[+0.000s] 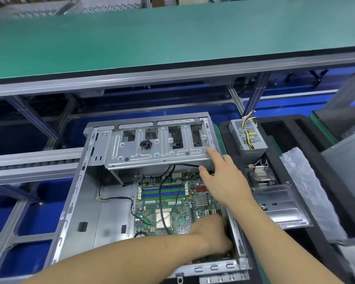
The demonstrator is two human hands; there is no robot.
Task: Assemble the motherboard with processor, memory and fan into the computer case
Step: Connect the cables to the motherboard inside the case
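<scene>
The motherboard (172,203) lies flat inside the open computer case (103,212), in its right half, with the processor (163,218) bare in its socket and the four memory slots (162,194) showing no modules that I can make out; no fan stands on it yet. A black cable (161,197) runs from under the drive cage (158,146) straight across the slots and over the processor; this is the first risk, because it can be trapped under the cooler or snag when the board is moved.

The left hand (213,236) rests on the near right corner of the board, fingers curled downward onto it; whether they pinch the edge I cannot tell. If it pushes while the board is not sitting on its standoffs, the underside may scrape. The right hand (223,177) reaches toward the cage, fingers loosely spread and holding nothing, the index finger touching the cage corner; the cage, if it is hinged, could drop on the board or the wrist.

A small heap of black screws (146,144) sits on the cage; any tilt may spill them onto the board. The heatsink with fan (261,175) and the power supply (248,136) wait in the foam tray (295,124) just beside the case.
</scene>
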